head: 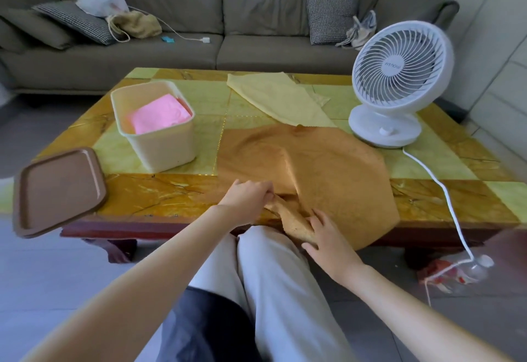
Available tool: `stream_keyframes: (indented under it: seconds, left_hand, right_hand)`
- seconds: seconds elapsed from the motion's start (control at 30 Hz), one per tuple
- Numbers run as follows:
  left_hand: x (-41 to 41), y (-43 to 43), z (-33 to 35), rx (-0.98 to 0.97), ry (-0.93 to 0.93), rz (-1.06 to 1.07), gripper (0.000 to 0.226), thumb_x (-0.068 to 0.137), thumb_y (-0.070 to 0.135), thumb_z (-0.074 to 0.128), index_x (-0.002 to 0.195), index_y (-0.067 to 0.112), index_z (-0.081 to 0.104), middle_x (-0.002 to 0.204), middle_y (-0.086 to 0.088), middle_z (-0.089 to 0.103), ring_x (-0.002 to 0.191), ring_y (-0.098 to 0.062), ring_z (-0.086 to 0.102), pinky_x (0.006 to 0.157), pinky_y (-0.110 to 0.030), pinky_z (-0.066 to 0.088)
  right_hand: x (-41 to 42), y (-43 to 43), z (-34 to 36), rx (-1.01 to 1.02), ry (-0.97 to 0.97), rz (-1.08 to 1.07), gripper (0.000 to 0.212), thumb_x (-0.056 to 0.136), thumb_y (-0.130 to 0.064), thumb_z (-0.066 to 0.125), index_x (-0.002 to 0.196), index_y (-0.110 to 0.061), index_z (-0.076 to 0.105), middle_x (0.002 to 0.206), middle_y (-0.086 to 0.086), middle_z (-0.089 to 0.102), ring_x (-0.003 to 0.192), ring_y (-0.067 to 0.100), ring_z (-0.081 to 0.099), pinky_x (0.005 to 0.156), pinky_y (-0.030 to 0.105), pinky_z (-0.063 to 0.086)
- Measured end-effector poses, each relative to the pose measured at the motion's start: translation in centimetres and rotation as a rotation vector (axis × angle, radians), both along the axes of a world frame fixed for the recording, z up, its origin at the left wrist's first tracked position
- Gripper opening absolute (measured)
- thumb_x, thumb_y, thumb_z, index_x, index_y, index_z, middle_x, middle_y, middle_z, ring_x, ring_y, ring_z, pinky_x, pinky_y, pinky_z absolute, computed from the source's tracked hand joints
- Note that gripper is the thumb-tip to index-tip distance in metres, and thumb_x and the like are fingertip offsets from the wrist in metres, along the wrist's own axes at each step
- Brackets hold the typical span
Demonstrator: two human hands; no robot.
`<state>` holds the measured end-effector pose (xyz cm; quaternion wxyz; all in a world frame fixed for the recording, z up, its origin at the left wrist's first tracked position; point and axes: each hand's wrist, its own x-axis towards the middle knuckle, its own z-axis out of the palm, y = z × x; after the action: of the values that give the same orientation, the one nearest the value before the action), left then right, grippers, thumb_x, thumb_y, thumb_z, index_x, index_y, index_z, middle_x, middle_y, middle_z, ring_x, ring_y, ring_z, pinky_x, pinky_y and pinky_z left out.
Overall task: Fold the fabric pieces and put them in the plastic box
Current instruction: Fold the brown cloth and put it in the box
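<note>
At the left edge of the frame a brown lid lies with one part on the corner of the counter and the other part over the floor. To the right of it, in the centre left, the plastic box stands upright on the counter, and a folded pink fabric lies inside it. Lower, near the middle of the frame, the left hand has its grip pressed together, pinching the near edge of the orange fabric. This fabric is spread over the counter in the centre, with a raised crease in the middle, and its near edge hangs bunched over the counter edge. Above it, a yellow fabric lies flat and touches the far edge of the orange one. The right hand touches the bunched hanging part with fingers nearly straight and thumb below; I cannot tell if this grip really pinches. At the right a white fan stands on the counter just beside the orange fabric.
</note>
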<state>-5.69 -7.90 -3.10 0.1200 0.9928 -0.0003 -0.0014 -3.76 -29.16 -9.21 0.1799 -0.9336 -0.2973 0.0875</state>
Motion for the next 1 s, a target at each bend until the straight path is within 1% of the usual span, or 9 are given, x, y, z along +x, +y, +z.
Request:
stream_keyframes:
  seconds: [0.13, 0.2, 0.27, 0.33, 0.53, 0.63, 0.8, 0.9, 1.0]
  left_hand:
    - [-1.4, 0.1, 1.4, -0.008, -0.029, 0.019, 0.019, 0.098, 0.023, 0.039, 0.104, 0.020, 0.057, 0.097, -0.002, 0.066, 0.093, -0.025, 0.057, 0.076, -0.028, 0.028]
    - [-1.9, 0.2, 1.7, -0.030, -0.004, 0.042, 0.018, 0.097, 0.023, 0.042, 0.104, 0.020, 0.058, 0.100, -0.004, 0.065, 0.095, -0.026, 0.056, 0.071, -0.028, 0.030]
    - [-2.4, 0.3, 1.9, -0.077, 0.057, 0.054, 0.017, 0.096, 0.024, 0.044, 0.104, 0.020, 0.059, 0.103, -0.005, 0.064, 0.096, -0.027, 0.056, 0.070, -0.030, 0.036]
    - [-2.7, 0.5, 2.0, -0.102, 0.126, 0.026, 0.017, 0.096, 0.024, 0.045, 0.103, 0.021, 0.060, 0.104, -0.005, 0.063, 0.098, -0.027, 0.056, 0.076, -0.032, 0.041]
    - [-2.0, 0.6, 3.2, -0.071, 0.211, 0.032, 0.017, 0.095, 0.025, 0.048, 0.104, 0.022, 0.062, 0.108, -0.005, 0.062, 0.102, -0.025, 0.055, 0.086, -0.036, 0.046]
    - [-0.2, 0.8, 4.0, -0.015, 0.118, 0.111, 0.020, 0.097, 0.024, 0.044, 0.109, 0.023, 0.060, 0.112, -0.003, 0.062, 0.103, -0.026, 0.055, 0.078, -0.031, 0.041]
    - [4.6, -0.2, 4.6, 0.260, -0.142, 0.183, 0.024, 0.097, 0.015, 0.043, 0.113, 0.020, 0.061, 0.117, -0.007, 0.053, 0.112, -0.027, 0.043, 0.089, -0.031, 0.033]
    - [6.4, -1.3, 3.9, 0.131, -0.203, 0.264, 0.025, 0.092, 0.002, 0.043, 0.105, 0.013, 0.061, 0.105, -0.008, 0.060, 0.085, -0.025, 0.053, 0.067, -0.031, 0.040]
    - [7.3, -2.3, 1.8, -0.103, -0.100, 0.242, 0.036, 0.093, 0.003, 0.037, 0.125, 0.015, 0.048, 0.109, -0.008, 0.061, 0.081, -0.025, 0.058, 0.059, -0.033, 0.044]
  right_hand:
    - [-0.4, -1.2, 0.3, 0.102, -0.062, -0.120, 0.035, 0.100, -0.026, 0.040, 0.127, -0.007, 0.052, 0.139, 0.004, 0.039, 0.124, 0.018, 0.046, 0.102, 0.029, 0.040]
    - [-0.1, -2.1, 0.9, 0.150, -0.050, -0.161, 0.030, 0.100, -0.028, 0.041, 0.115, -0.009, 0.058, 0.116, 0.001, 0.054, 0.102, 0.019, 0.058, 0.084, 0.028, 0.048]
    - [0.4, -3.2, 1.6, 0.135, -0.042, -0.153, 0.021, 0.098, -0.031, 0.044, 0.094, -0.016, 0.058, 0.081, -0.004, 0.060, 0.070, 0.015, 0.060, 0.057, 0.021, 0.043]
    - [1.0, -4.4, 2.6, 0.026, 0.027, -0.087, 0.020, 0.097, -0.034, 0.046, 0.081, -0.024, 0.052, 0.064, -0.010, 0.054, 0.053, 0.005, 0.051, 0.047, 0.017, 0.032]
    - [4.3, -5.4, 5.8, -0.135, 0.250, 0.016, 0.017, 0.097, -0.032, 0.047, 0.088, -0.026, 0.060, 0.080, -0.006, 0.061, 0.070, 0.011, 0.056, 0.063, 0.026, 0.042]
    - [6.7, -3.9, 7.0, -0.148, 0.046, -0.044, 0.018, 0.097, -0.030, 0.049, 0.094, -0.021, 0.064, 0.092, -0.004, 0.054, 0.083, 0.017, 0.055, 0.071, 0.030, 0.044]
    - [9.8, -0.7, 7.5, -0.109, -0.206, -0.291, 0.020, 0.097, -0.024, 0.045, 0.098, -0.014, 0.062, 0.092, 0.004, 0.066, 0.079, 0.025, 0.061, 0.063, 0.030, 0.045]
    - [9.9, -0.3, 6.0, -0.059, -0.131, -0.313, 0.021, 0.097, -0.026, 0.044, 0.108, -0.011, 0.053, 0.095, 0.007, 0.067, 0.080, 0.025, 0.063, 0.067, 0.034, 0.051]
    - [8.2, -1.1, 3.8, -0.002, 0.096, -0.253, 0.044, 0.092, -0.043, 0.052, 0.123, -0.013, 0.040, 0.108, 0.006, 0.063, 0.088, 0.020, 0.063, 0.072, 0.029, 0.052]
